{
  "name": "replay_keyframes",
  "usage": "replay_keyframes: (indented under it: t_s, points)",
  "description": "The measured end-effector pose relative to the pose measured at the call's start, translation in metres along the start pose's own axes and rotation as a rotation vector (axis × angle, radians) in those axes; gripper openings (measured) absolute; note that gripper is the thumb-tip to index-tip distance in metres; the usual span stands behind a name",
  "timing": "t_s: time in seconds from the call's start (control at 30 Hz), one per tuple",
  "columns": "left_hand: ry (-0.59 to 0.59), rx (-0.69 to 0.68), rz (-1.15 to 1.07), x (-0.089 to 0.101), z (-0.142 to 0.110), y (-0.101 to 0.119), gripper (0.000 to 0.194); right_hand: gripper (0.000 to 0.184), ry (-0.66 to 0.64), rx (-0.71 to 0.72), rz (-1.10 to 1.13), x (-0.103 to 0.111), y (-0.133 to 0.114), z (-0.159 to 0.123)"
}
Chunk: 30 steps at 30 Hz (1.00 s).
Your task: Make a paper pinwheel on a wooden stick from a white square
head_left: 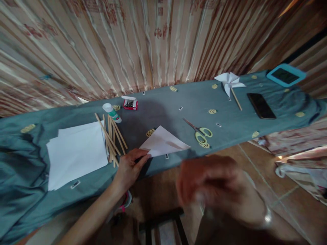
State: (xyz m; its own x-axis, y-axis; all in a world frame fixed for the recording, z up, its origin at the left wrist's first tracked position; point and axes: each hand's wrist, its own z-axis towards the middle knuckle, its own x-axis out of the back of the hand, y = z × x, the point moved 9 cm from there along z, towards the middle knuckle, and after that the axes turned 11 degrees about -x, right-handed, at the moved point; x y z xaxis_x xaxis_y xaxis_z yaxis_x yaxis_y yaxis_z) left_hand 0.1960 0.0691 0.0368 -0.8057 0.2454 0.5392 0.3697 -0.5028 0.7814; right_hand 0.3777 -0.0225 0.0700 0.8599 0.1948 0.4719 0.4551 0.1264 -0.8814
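My left hand (pixel 133 166) pinches the left corner of a white sheet of paper (pixel 166 142) folded into a triangle. The triangle lies over the near part of the cloth-covered table, its peak toward the curtain. In front of the table edge, nearer to me, my right hand (pixel 212 183) is raised and smeared by motion; its fingers look curled, but what they hold, if anything, cannot be made out. Just right of the paper lie scissors (pixel 200 132) with yellow-green handles.
Left stand a stack of white paper (pixel 76 156), wooden sticks (pixel 112 139), a glue stick (pixel 112 113) and a small red box (pixel 130 103) of metal pieces. To the right lie a paper pinwheel (pixel 230 83), a black phone (pixel 261 105) and a blue-framed tablet (pixel 286 75). A curtain (pixel 163 41) hangs behind.
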Motion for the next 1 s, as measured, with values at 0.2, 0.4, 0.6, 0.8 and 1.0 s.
replay_keyframes:
  t_s: [0.2, 0.4, 0.6, 0.8, 1.0]
  points:
    - [-0.018, 0.003, -0.011, -0.001, 0.000, 0.001, 0.019, 0.021, 0.153, -0.088, -0.247, 0.041, -0.025, 0.070]
    - [-0.022, 0.008, -0.032, -0.001, -0.001, 0.001, 0.020, 0.018, 0.033, 0.011, -0.334, 0.019, -0.009, 0.067]
    - [-0.020, 0.031, -0.043, 0.000, -0.002, -0.001, 0.018, 0.009, 0.071, -0.105, -0.294, 0.023, 0.001, 0.074]
    - [-0.041, -0.015, 0.015, -0.002, -0.001, 0.002, 0.022, 0.015, 0.034, -0.185, -0.215, 0.020, 0.015, 0.076]
    - [-0.017, 0.035, 0.080, 0.000, 0.000, -0.005, 0.027, 0.023, -0.024, -0.278, -0.141, 0.022, 0.033, 0.076]
